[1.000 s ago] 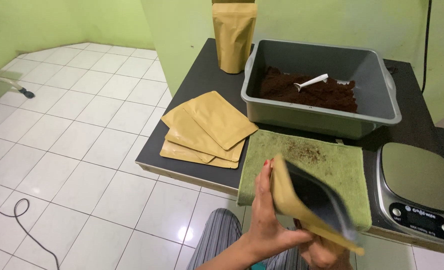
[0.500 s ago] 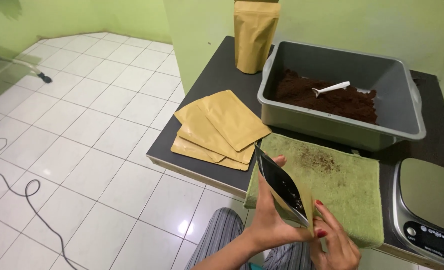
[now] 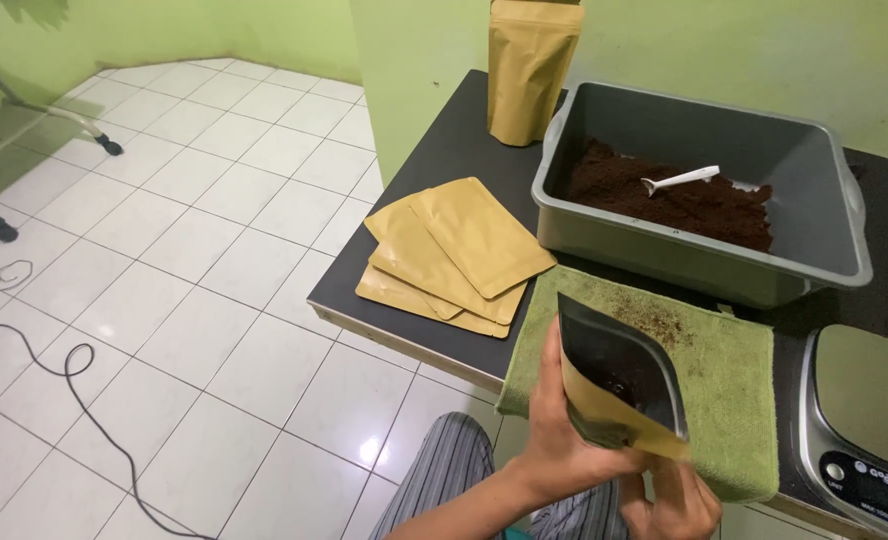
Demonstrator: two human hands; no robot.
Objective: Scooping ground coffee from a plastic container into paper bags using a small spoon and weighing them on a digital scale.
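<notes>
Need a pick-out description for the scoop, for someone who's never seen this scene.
Start at the black table and find the grey tub of dark brown grounds. The scoop lies on top of the grounds. It is the only white thing in the tub, small and long-handled.

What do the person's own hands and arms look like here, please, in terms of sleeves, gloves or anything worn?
Both hands are bare, with no gloves. The left hand and its forearm show no sleeve, watch or bracelet. The right hand sits at the frame's lower edge, with only its fingers and knuckles visible, and no rings can be made out.
</notes>
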